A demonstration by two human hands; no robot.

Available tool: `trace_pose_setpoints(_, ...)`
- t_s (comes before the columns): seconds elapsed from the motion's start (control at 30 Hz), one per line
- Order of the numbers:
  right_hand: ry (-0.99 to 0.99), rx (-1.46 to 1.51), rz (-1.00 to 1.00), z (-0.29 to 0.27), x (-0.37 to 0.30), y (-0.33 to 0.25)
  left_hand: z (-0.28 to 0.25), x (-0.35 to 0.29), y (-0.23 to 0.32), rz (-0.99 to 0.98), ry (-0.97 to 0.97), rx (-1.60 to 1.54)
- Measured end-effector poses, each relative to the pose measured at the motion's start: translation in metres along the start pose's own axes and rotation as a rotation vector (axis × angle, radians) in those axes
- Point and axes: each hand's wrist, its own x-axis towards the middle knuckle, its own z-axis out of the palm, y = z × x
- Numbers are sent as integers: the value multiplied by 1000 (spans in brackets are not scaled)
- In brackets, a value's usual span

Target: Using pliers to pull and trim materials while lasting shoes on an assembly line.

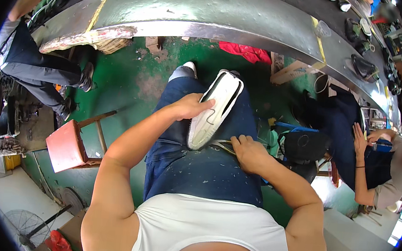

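A white shoe (214, 110) with a dark opening lies lengthwise over my lap, its far end raised between my knees. My left hand (194, 107) grips it from the left side, thumb on top. A thin dark cord loops over its upper. Down on the dark blue apron (206, 176) rests my right hand (251, 154), its fingers curled over one end of a thin pale strip (224, 144). The strip's other end points toward the shoe's near end. What kind of thing the strip is, I cannot tell.
Ahead runs a long metal-edged bench (196, 10), with several dark shoes (364, 68) at its right. A pink-topped stool (66, 146) stands left. A person in dark trousers (48, 69) is far left; another sits right, beside a black bag-like item (305, 145). Red cloth (245, 51) lies under the bench.
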Motion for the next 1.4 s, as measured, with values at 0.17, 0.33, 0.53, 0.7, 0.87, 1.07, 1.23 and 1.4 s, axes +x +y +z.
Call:
trace_pose_setpoints(0.17,-20,204,-33,7,-11,40,2,-4,-19,-34,195,-69)
trace_pose_setpoints(0.33,-257,915,130,-1,-39,58,-15,-24,0,-32,-148,-460)
trace_pose_setpoints(0.53,55,869,32,-19,-12,33,-8,-46,11,33,-331,-673)
trace_pose_setpoints(0.7,167,517,-125,-32,12,34,31,-57,-8,203,-162,-567)
trace_pose_setpoints(0.87,-96,261,-53,-81,28,20,34,-62,-11,95,-231,-855)
trace_pose_setpoints(1.07,-59,251,-189,-50,45,28,54,-41,-12,-117,119,-1079)
trace_pose_setpoints(1.23,216,414,-71,13,40,7,66,-18,-23,-85,541,-551)
trace_pose_setpoints(1.4,28,507,-91,-21,28,36,62,-21,-35,66,589,-118)
